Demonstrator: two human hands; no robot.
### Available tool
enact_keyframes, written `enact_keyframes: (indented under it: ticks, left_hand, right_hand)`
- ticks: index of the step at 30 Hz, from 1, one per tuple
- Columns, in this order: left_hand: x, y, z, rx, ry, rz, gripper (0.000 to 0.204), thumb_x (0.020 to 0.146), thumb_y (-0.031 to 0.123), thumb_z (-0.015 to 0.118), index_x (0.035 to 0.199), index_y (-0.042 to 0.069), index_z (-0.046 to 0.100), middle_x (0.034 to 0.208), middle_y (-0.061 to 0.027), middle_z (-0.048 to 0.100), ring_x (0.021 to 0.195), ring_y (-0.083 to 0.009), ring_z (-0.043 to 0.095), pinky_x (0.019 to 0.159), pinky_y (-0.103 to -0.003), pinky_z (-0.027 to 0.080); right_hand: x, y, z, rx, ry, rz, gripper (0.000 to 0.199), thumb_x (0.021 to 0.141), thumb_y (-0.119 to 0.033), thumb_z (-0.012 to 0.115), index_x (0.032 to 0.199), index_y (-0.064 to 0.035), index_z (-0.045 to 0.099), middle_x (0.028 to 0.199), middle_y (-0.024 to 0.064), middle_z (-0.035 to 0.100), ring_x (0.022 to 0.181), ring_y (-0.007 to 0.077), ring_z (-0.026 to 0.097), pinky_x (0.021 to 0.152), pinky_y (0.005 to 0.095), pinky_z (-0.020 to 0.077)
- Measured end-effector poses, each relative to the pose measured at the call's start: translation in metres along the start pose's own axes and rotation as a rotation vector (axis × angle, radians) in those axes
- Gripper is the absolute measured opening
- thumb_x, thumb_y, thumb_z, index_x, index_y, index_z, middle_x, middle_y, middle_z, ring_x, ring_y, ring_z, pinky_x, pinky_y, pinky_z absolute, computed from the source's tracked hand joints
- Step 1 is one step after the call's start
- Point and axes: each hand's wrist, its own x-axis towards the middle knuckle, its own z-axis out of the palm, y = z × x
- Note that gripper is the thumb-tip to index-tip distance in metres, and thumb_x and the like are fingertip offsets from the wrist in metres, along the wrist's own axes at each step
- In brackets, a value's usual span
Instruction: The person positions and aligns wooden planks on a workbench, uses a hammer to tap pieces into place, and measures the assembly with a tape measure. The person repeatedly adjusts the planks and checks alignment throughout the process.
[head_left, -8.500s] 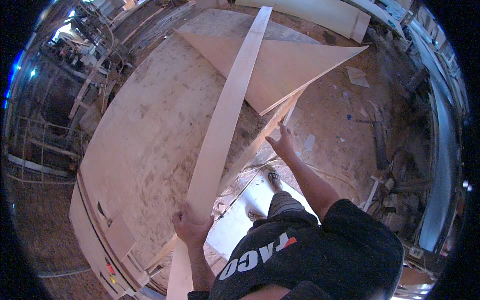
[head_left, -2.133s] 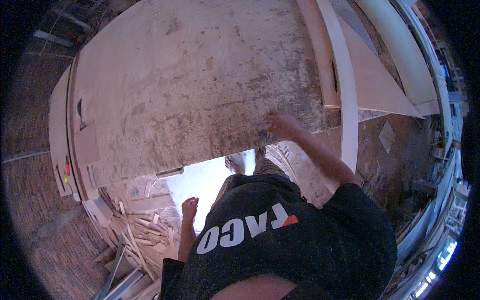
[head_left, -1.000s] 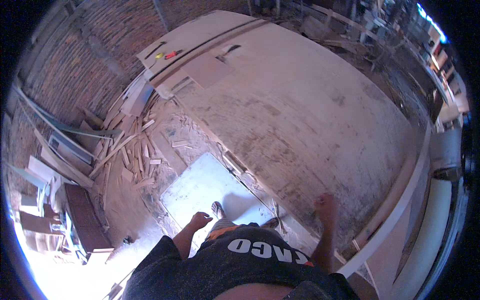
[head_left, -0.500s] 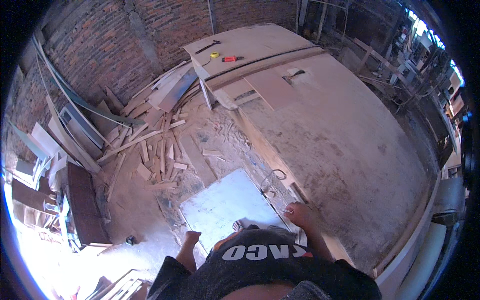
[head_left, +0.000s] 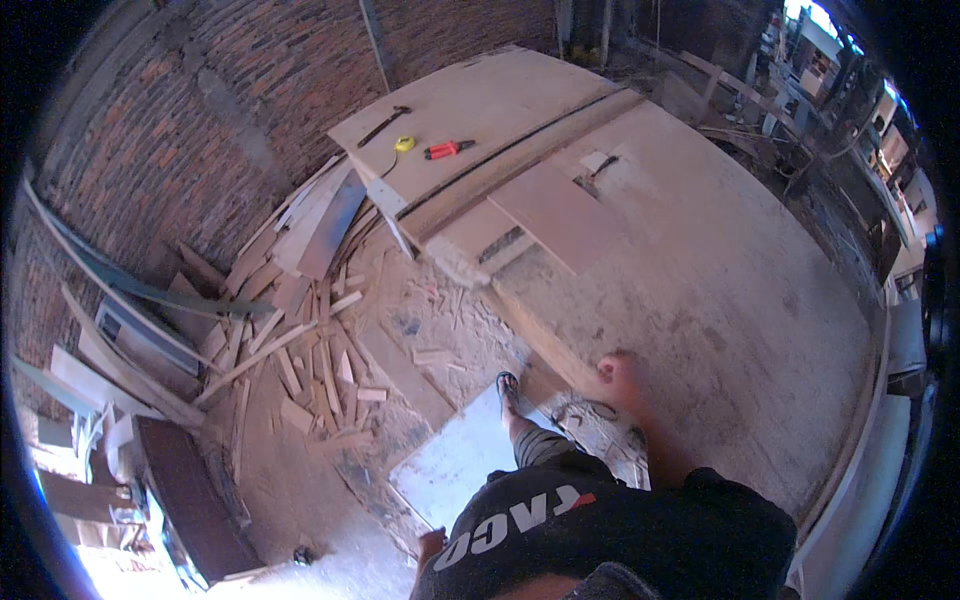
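Dusty plywood worktable (head_left: 720, 290) beside the person | right hand (head_left: 622, 378) resting on its near edge, apparently flat, clasping nothing | left hand (head_left: 431, 545) low by hip, grip unclear

Woodworking shop: saw table (head_left: 700, 260), offcut pile (head_left: 300, 340).

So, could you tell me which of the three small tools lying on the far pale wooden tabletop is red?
The red-handled tool, farthest right of the three; the yellow tape measure and dark bar lie left of it.
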Motion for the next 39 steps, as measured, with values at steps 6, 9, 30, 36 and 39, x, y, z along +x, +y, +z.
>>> enact_keyframes:
  ticks: [6,9,30,36,39]
  left_hand:
    - [0.081,-0.018,-0.083,-0.796,0.015,-0.603,0.017,0.094,0.027,0.066,0.104,0.013,0.068,0.093,-0.0078,0.074,0.077,-0.0238,0.073,0.058,-0.043,0.052]
    - [0.121,-0.031,-0.149,-1.348,0.105,-1.05,0.017,0.098,0.025,0.061,0.105,0.012,0.069,0.094,-0.0076,0.074,0.076,-0.0236,0.072,0.058,-0.041,0.052]
    - [0.198,-0.081,-0.325,-0.398,0.043,-0.498,0.033,0.092,0.027,0.076,0.106,-0.002,0.076,0.092,-0.0113,0.077,0.076,-0.0189,0.07,0.069,-0.037,0.057]
    - [0.261,-0.159,-0.327,-0.664,0.223,-0.372,0.036,0.093,0.034,0.073,0.099,-0.002,0.077,0.088,-0.0134,0.076,0.074,-0.0189,0.072,0.069,-0.036,0.059]
    - [0.305,-0.2,-0.354,-0.777,0.214,-0.349,0.037,0.093,0.036,0.072,0.101,-0.001,0.078,0.089,-0.0155,0.076,0.074,-0.021,0.073,0.07,-0.037,0.059]
  right_hand:
    - [0.264,0.026,-0.024,-0.683,0.184,0.076,0.032,0.082,-0.033,0.08,0.109,-0.0192,0.072,0.133,0.011,0.063,0.133,0.0349,0.051,0.106,0.0634,0.0387]
    - [0.408,0.048,-0.033,-0.635,0.232,0.135,0.045,0.084,-0.04,0.08,0.122,-0.0184,0.069,0.14,0.0099,0.06,0.139,0.0331,0.045,0.112,0.0646,0.0347]
    - [0.697,0.11,0.062,-0.066,0.16,0.072,0.08,0.072,-0.035,0.091,0.136,-0.0042,0.053,0.131,0.0173,0.059,0.119,0.0336,0.059,0.099,0.0423,0.0494]
    - [0.548,-0.093,0.185,0.87,0.086,0.5,0.057,0.092,-0.034,0.077,0.136,-0.0132,0.049,0.122,0.0025,0.059,0.11,0.0174,0.057,0.096,0.0367,0.0465]
    - [0.491,-0.209,0.227,1.094,-0.139,0.198,0.067,0.092,-0.025,0.078,0.148,-0.0124,0.042,0.122,0.0035,0.065,0.111,0.0177,0.062,0.1,0.0398,0.0473]
